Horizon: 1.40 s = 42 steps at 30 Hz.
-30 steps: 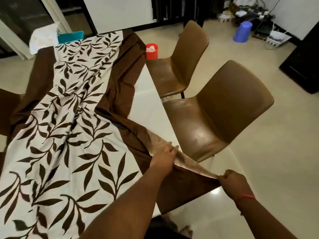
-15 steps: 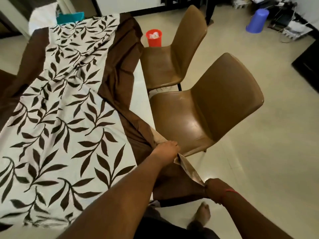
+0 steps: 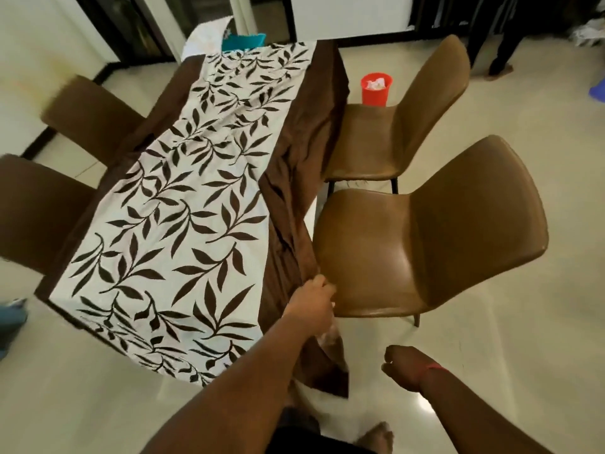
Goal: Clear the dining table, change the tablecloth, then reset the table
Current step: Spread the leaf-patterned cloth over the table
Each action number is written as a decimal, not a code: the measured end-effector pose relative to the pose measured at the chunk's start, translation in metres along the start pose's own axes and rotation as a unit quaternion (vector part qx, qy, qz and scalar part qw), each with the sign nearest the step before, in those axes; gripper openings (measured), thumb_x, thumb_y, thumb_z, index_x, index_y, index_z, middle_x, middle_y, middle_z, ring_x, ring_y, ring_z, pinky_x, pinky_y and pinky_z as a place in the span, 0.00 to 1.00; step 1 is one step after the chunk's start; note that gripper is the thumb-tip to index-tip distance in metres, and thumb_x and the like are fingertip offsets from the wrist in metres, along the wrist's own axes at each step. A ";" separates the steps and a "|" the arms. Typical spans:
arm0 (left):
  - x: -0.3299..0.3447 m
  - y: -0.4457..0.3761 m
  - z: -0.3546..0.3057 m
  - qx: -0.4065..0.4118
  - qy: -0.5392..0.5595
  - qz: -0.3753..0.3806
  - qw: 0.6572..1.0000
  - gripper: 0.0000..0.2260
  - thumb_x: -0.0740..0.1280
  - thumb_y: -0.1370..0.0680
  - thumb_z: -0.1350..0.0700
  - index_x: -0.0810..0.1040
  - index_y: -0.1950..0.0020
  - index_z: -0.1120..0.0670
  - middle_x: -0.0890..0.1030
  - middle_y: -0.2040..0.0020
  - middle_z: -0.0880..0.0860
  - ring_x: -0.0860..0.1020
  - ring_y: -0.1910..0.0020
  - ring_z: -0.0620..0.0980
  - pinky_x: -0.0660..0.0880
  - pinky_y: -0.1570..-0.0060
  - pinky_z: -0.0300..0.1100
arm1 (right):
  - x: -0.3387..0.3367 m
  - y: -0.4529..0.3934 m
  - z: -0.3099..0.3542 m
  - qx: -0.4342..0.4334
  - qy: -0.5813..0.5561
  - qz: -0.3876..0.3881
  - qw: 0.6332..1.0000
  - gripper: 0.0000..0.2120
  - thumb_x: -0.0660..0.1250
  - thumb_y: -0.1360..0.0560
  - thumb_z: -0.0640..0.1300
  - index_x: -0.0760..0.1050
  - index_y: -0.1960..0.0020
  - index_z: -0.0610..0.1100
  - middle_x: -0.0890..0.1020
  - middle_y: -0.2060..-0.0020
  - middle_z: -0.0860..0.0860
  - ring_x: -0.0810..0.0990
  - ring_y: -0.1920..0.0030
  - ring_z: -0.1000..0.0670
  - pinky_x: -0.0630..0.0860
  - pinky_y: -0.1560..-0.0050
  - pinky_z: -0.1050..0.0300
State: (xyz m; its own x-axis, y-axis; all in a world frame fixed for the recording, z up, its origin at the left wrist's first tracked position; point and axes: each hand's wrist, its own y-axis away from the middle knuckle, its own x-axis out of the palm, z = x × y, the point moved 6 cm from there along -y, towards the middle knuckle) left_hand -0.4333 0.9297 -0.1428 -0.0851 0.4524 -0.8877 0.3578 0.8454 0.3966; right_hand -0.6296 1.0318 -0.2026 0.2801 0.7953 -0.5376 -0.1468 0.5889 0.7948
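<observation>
Behind, red bin [image 3: 375, 90] holds crumpled white paper [image 3: 375, 83].

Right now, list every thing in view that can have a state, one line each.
tablecloth: spread along the table, brown right border bunched and hanging off the near corner
table: covered, a white strip bare on the right edge
left hand: fingers grip the brown border
right hand: loosely curled, holding nothing, clear of the cloth
near chair: upright, seat empty
far chair: upright, seat empty
red bin: upright, crumpled paper inside
</observation>
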 end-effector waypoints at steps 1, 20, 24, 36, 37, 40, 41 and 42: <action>-0.004 0.002 0.012 -0.040 0.021 -0.019 0.999 0.16 0.65 0.20 0.51 0.73 0.32 0.50 0.69 0.33 0.51 0.71 0.34 0.53 0.71 0.33 0.52 | -0.004 -0.003 0.004 -0.007 0.002 -0.002 1.000 0.18 0.58 0.19 0.53 0.72 0.34 0.44 0.77 0.36 0.45 0.76 0.37 0.45 0.72 0.40 0.56; -0.020 -0.019 0.148 -0.125 -0.047 -0.003 0.991 0.29 0.55 0.18 0.41 0.50 0.19 0.46 0.45 0.18 0.55 0.45 0.20 0.60 0.50 0.24 0.64 | -0.070 -0.084 0.156 -0.016 -0.399 -0.056 0.915 0.28 0.62 0.18 0.47 0.56 0.21 0.49 0.70 0.28 0.47 0.73 0.32 0.46 0.73 0.33 0.50; -0.028 -0.034 0.172 -0.082 -0.084 0.000 0.993 0.31 0.52 0.18 0.38 0.45 0.19 0.46 0.44 0.18 0.56 0.43 0.20 0.60 0.47 0.25 0.66 | -0.072 -0.102 0.184 -0.020 -0.451 -0.033 0.892 0.21 0.61 0.18 0.50 0.64 0.26 0.51 0.76 0.35 0.53 0.75 0.35 0.49 0.72 0.31 0.48; -0.056 -0.073 0.168 0.032 -0.114 -0.026 0.993 0.34 0.47 0.21 0.31 0.49 0.19 0.46 0.49 0.18 0.55 0.46 0.20 0.59 0.44 0.25 0.66 | -0.117 -0.118 0.188 -0.011 -0.306 -0.157 0.939 0.27 0.61 0.18 0.52 0.58 0.23 0.49 0.69 0.27 0.49 0.70 0.29 0.46 0.69 0.30 0.51; -0.059 -0.077 0.161 0.038 -0.111 -0.027 0.993 0.34 0.46 0.21 0.31 0.49 0.19 0.46 0.49 0.18 0.55 0.46 0.20 0.59 0.45 0.25 0.66 | -0.126 -0.117 0.181 -0.004 -0.257 -0.176 0.950 0.29 0.61 0.19 0.53 0.55 0.21 0.49 0.63 0.24 0.49 0.66 0.26 0.45 0.68 0.29 0.50; -0.065 -0.089 0.133 0.049 -0.099 -0.021 0.994 0.34 0.44 0.21 0.30 0.47 0.19 0.45 0.47 0.18 0.54 0.44 0.20 0.58 0.44 0.25 0.66 | -0.155 -0.102 0.153 0.022 -0.130 -0.233 0.964 0.31 0.58 0.19 0.57 0.52 0.20 0.48 0.54 0.20 0.49 0.58 0.22 0.44 0.63 0.26 0.47; -0.066 -0.092 0.122 0.051 -0.092 -0.017 0.994 0.34 0.43 0.21 0.30 0.46 0.19 0.45 0.46 0.18 0.54 0.43 0.20 0.58 0.43 0.25 0.65 | -0.162 -0.095 0.144 0.027 -0.099 -0.251 0.963 0.32 0.56 0.19 0.59 0.51 0.20 0.49 0.53 0.20 0.49 0.57 0.22 0.44 0.62 0.25 0.47; -0.069 -0.096 0.103 0.061 -0.089 -0.016 0.994 0.34 0.42 0.21 0.30 0.45 0.19 0.44 0.45 0.18 0.53 0.42 0.20 0.57 0.43 0.25 0.66 | -0.167 -0.084 0.128 0.037 -0.079 -0.266 0.960 0.32 0.55 0.19 0.60 0.50 0.20 0.49 0.52 0.20 0.49 0.56 0.22 0.44 0.62 0.25 0.46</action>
State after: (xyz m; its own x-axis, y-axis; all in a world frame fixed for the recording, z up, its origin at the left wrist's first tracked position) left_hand -0.3658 0.7877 -0.1436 0.0636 0.3596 -0.9309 0.4684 0.8130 0.3460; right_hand -0.5428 0.8307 -0.1438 0.4376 0.3507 -0.8280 0.1234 0.8887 0.4416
